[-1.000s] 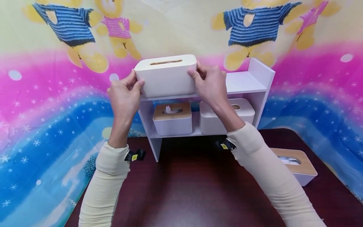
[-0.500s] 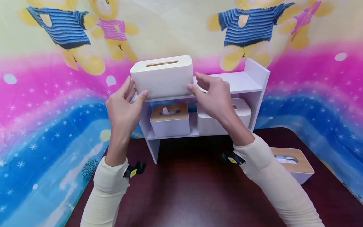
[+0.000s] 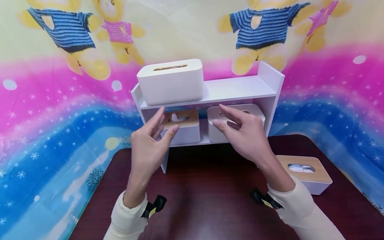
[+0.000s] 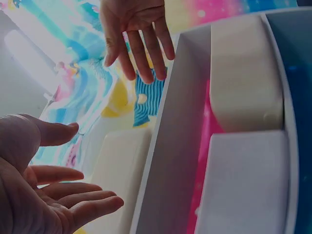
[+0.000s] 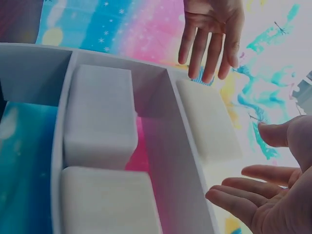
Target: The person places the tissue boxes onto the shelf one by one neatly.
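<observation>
Tissue box matt white, probably plastic; table glossy dark wood.

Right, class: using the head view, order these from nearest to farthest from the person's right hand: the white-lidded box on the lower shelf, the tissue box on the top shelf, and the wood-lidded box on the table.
1. White-lidded box, lower shelf, just behind the right hand.
2. Wood-lidded box on the table, to the hand's right.
3. Tissue box on the top shelf, up and left.

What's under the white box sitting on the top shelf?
Under the white box, on the lower shelf, sit two more tissue boxes: wooden-lidded box and white-lidded box. The hands partly cover them.
</observation>
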### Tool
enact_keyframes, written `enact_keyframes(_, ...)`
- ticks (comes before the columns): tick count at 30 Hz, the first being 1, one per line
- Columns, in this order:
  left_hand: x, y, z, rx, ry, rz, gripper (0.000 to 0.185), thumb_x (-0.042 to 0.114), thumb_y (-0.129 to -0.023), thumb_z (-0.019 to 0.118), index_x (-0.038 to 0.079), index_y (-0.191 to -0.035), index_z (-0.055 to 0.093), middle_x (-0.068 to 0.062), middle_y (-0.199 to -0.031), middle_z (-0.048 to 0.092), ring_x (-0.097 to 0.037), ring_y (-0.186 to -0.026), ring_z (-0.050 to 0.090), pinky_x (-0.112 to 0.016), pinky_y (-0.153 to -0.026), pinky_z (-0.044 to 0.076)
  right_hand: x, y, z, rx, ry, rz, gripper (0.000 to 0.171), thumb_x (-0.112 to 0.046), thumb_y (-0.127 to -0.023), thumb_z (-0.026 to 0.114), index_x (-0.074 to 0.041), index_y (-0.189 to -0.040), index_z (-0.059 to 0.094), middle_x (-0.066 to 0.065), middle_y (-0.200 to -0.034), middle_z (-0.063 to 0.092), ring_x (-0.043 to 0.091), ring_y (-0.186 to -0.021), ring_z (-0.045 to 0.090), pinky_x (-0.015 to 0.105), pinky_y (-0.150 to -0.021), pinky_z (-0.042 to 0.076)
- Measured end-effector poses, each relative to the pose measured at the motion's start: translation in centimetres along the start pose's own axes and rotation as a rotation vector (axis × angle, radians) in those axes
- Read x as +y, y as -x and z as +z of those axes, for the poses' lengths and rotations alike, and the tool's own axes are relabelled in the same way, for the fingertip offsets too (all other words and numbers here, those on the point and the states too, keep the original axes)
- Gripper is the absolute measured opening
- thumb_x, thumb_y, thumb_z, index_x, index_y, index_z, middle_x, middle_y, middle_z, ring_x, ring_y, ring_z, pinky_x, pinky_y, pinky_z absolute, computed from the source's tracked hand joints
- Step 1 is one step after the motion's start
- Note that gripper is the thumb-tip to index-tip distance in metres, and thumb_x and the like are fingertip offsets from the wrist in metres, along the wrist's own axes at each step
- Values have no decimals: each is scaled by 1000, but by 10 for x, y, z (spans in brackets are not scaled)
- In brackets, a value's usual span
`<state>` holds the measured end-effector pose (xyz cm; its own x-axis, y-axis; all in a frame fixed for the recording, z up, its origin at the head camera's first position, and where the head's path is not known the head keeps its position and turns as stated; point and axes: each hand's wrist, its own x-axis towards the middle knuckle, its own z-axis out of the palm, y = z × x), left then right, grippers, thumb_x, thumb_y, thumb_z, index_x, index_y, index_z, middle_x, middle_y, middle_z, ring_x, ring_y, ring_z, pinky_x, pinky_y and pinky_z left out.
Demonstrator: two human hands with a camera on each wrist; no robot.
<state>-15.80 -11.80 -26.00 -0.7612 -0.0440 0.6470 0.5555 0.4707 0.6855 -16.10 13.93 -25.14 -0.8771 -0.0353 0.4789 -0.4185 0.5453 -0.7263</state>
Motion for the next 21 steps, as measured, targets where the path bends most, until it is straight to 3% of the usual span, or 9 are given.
enact_keyframes(5, -6, 19, 11, -71, 49, -7, 65, 21, -95, 85, 17, -154, 59, 2, -157, 60, -11, -144, 59, -31, -110, 54, 25, 18, -5, -11, -8, 1, 54, -33, -103, 76, -23, -154, 62, 8, -153, 66, 32, -137, 67, 39, -99, 59)
enact_keyframes(14, -22, 43, 33, -145, 122, -34, 63, 17, -92, 88, 11, -150, 64, -10, -152, 65, -24, -139, 65, -36, -108, 56, 70, 52, -23, -133, 57, 41, 49, -37, -103, 74, -23, -149, 66, 8, -141, 74, 30, -123, 75, 8, -91, 55)
enact_keyframes(19, -29, 53, 47, -203, 129, -62, 61, 20, -94, 86, 11, -150, 64, -8, -150, 66, -22, -138, 66, -37, -109, 56, 92, 65, -30, -154, 88, 69, 48, -37, -104, 73, -24, -150, 66, 7, -141, 74, 20, -116, 78, 5, -87, 54)
enact_keyframes(21, -33, 56, 53, -227, 124, -66, 61, 22, -95, 85, 11, -151, 63, -8, -151, 66, -22, -137, 66, -38, -109, 56, 102, 68, -34, -147, 90, 75, 48, -35, -104, 73, -22, -150, 65, 10, -141, 73, 9, -111, 78, 4, -85, 54)
